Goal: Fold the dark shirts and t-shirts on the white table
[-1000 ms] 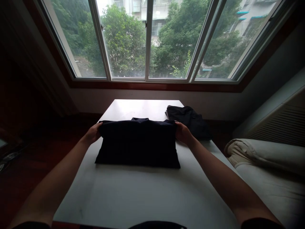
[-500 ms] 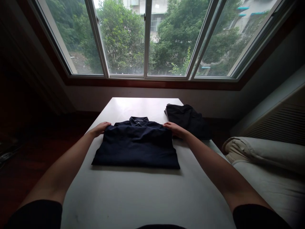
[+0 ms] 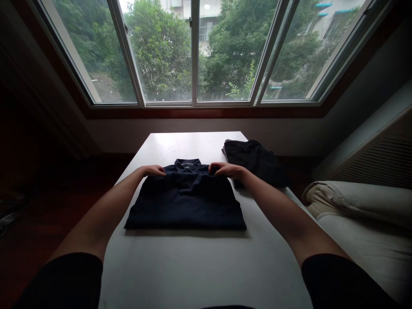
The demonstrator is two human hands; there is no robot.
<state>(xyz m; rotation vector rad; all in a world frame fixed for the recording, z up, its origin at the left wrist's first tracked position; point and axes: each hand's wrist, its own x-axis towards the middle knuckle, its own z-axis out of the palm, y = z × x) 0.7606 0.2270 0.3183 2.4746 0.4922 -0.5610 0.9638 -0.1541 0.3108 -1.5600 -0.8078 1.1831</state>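
A dark navy folded shirt lies flat on the white table, collar toward the window. My left hand rests on the shirt's far left shoulder, fingers curled down onto the cloth. My right hand rests on the far right shoulder next to the collar, fingers bent and pressing the fabric. Both forearms reach out over the table on either side of the shirt.
A second folded dark garment lies at the table's far right corner. A pale sofa or cushion stands close on the right. A wide window spans the wall behind. Dark floor lies to the left.
The raised upper half of the shirt has been laid down flat, showing the collar. Both hands have slid inward from the shirt's outer edges toward the collar.
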